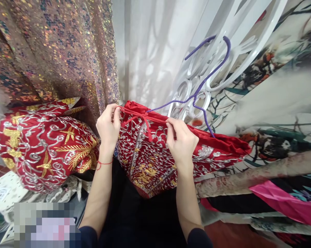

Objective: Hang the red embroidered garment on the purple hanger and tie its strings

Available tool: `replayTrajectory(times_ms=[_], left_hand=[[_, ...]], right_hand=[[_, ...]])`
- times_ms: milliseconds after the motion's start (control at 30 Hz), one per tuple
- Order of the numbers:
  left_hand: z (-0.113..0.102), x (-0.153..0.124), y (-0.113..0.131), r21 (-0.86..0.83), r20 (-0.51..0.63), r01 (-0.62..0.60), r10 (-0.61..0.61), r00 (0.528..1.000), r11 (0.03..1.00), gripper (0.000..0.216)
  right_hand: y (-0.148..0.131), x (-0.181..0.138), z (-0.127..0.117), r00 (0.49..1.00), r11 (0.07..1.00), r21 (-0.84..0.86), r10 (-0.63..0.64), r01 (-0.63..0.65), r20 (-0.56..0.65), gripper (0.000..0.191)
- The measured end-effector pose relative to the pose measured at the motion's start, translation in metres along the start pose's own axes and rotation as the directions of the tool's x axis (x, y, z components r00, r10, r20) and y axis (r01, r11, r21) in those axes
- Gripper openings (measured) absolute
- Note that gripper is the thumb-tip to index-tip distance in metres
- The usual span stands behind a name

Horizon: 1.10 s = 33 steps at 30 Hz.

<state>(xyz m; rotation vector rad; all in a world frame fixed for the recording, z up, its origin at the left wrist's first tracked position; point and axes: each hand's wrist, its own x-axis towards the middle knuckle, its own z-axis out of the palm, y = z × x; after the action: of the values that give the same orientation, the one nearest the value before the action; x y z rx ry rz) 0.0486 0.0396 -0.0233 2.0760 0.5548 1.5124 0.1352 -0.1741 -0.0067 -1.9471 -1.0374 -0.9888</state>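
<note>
A red skirt (150, 165) with silver and gold embroidery hangs in front of me, its gathered red waistband running from left to right. A thin red drawstring (135, 112) is tied at the waistband, with a loose end dangling below the knot. My left hand (109, 125) pinches the string near the skirt's left corner. With closed fingers, my right hand (180, 142) grips the string along the front of the waistband. A purple hanger (196, 93) rises out of the waistband, its arms partly hidden inside the skirt.
Another red embroidered garment (47, 144) lies bunched on the left, on a white patterned surface (11, 189). Behind it hangs a sequined curtain (57, 51). White openwork chair-like metalwork (248, 65) stands behind the hanger. Printed cloth (287, 113) and a pink fabric (287, 201) are at right.
</note>
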Motion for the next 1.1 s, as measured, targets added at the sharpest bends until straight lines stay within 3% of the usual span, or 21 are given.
replayTrajectory(times_ms=[133, 233, 367, 433, 500, 600, 700, 867, 1000, 1100], left_hand=[[0.0, 0.005, -0.004, 0.05, -0.065, 0.007, -0.004, 0.998, 0.999, 0.018], [0.0, 0.006, -0.009, 0.028, -0.005, -0.047, 0.047, 0.999, 0.999, 0.018], [-0.004, 0.006, -0.013, -0.13, 0.062, -0.124, 0.133, 0.989, 0.984, 0.02], [-0.004, 0.007, -0.013, -0.181, 0.067, -0.137, 0.151, 0.986, 0.974, 0.025], [-0.003, 0.01, -0.011, -0.183, 0.125, -0.138, 0.162, 0.979, 0.973, 0.028], [0.002, 0.015, -0.013, -0.26, 0.311, -0.013, 0.096, 0.946, 0.966, 0.033], [0.006, 0.02, -0.019, -0.407, 0.425, 0.163, 0.028, 0.905, 0.899, 0.031], [0.017, 0.019, -0.024, -0.455, 0.321, 0.133, 0.023, 0.947, 0.88, 0.026], [0.02, 0.015, -0.023, -0.438, 0.181, 0.082, -0.002, 0.983, 0.895, 0.025], [0.014, 0.015, -0.024, -0.49, 0.122, 0.077, -0.019, 0.992, 0.868, 0.022]], right_hand=[[0.002, -0.006, -0.001, 0.999, 0.998, 0.038, 0.049, -0.05, 0.018, 0.025], [-0.002, -0.011, -0.008, 0.996, 0.997, 0.052, 0.047, -0.051, 0.07, 0.024], [-0.004, -0.014, -0.031, 0.978, 0.984, 0.181, -0.029, -0.009, 0.206, 0.02], [0.001, -0.015, -0.047, 0.987, 0.983, 0.177, -0.07, 0.043, 0.147, 0.025], [0.013, -0.019, -0.067, 0.996, 0.992, 0.091, -0.09, 0.089, 0.013, 0.025], [0.042, -0.027, -0.101, 0.991, 0.992, -0.119, -0.048, 0.033, -0.126, 0.022], [0.08, -0.035, -0.13, 0.998, 0.976, -0.217, 0.009, -0.023, -0.061, 0.02], [0.133, -0.036, -0.144, 0.988, 0.997, 0.048, 0.053, -0.06, 0.148, 0.012], [0.15, -0.027, -0.133, 0.991, 0.961, 0.268, 0.042, -0.074, 0.124, 0.004], [0.151, -0.018, -0.116, 0.995, 0.94, 0.333, 0.05, -0.076, 0.086, 0.005]])
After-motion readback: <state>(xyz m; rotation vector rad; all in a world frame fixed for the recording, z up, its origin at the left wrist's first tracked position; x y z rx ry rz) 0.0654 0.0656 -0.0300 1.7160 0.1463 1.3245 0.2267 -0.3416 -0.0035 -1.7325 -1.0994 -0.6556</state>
